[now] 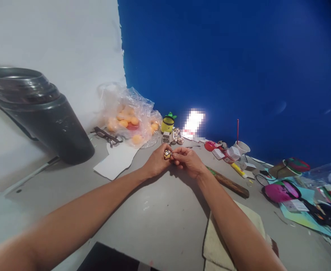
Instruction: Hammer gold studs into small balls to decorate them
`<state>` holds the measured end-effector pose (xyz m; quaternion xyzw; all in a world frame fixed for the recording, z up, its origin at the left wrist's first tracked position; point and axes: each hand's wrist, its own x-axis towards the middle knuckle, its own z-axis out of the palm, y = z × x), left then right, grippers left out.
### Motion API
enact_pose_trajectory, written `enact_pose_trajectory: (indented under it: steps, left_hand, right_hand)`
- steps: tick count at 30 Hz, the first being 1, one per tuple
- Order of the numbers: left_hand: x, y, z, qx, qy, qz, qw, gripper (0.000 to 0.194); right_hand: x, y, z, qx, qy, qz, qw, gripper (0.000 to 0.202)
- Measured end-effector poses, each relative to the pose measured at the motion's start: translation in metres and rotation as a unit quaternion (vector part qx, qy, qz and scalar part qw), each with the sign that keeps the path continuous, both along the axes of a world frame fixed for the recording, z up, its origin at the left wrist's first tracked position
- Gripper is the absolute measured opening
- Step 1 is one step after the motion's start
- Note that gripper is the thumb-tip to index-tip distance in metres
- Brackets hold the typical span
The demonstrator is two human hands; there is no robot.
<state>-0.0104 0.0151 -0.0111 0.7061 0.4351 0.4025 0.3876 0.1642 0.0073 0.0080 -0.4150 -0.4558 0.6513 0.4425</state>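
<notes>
My left hand [156,161] is closed around a small shiny gold ball [167,154], possibly a bell, above the middle of the table. The fingertips of my right hand [190,162] are pinched together at the ball's right side. Whether they grip the ball or some tiny part at it cannot be made out. Just beyond my hands stand a small box of dark beads [166,138] and several shiny gold and silver round pieces [178,136]. A yellow cup with a green top [168,123] stands behind them.
A large dark flask [49,124] stands at left, near eyeglasses [106,135], white paper [114,163] and a plastic bag of orange balls [130,120]. Right lie a wooden stick [233,184], a pale cloth [219,241], small boxes [233,152] and a pink pouch [278,191]. A bright phone-like screen [193,122] leans behind.
</notes>
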Motion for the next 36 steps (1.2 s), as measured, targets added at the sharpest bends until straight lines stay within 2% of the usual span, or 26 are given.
enact_pose_trajectory:
  steps: [8, 16, 19, 29, 36]
  left_hand:
    - [0.0002, 0.0002, 0.0004, -0.002, -0.016, -0.039, 0.999, 0.023]
    - [0.0004, 0.0014, 0.0028, -0.002, -0.018, -0.041, 0.999, 0.036]
    - [-0.0003, 0.0028, 0.0027, -0.022, -0.016, -0.018, 0.999, 0.032]
    - [-0.0007, 0.0032, -0.0003, -0.007, 0.004, 0.022, 1.000, 0.045]
    - [-0.0009, 0.0002, 0.0006, -0.004, 0.015, -0.022, 1.000, 0.024]
  right_hand:
    - [0.0014, 0.0016, -0.0028, -0.026, -0.024, 0.003, 0.999, 0.040]
    - [0.0051, 0.0041, -0.0031, -0.029, -0.011, 0.004, 1.000, 0.039]
    - [0.0058, 0.0040, -0.0019, -0.026, 0.000, 0.000, 1.000, 0.040]
    - [0.0038, 0.0019, 0.0027, -0.039, 0.004, -0.015, 0.999, 0.042]
    - [0.0008, -0.0015, 0.0031, -0.014, -0.052, 0.002, 0.999, 0.042]
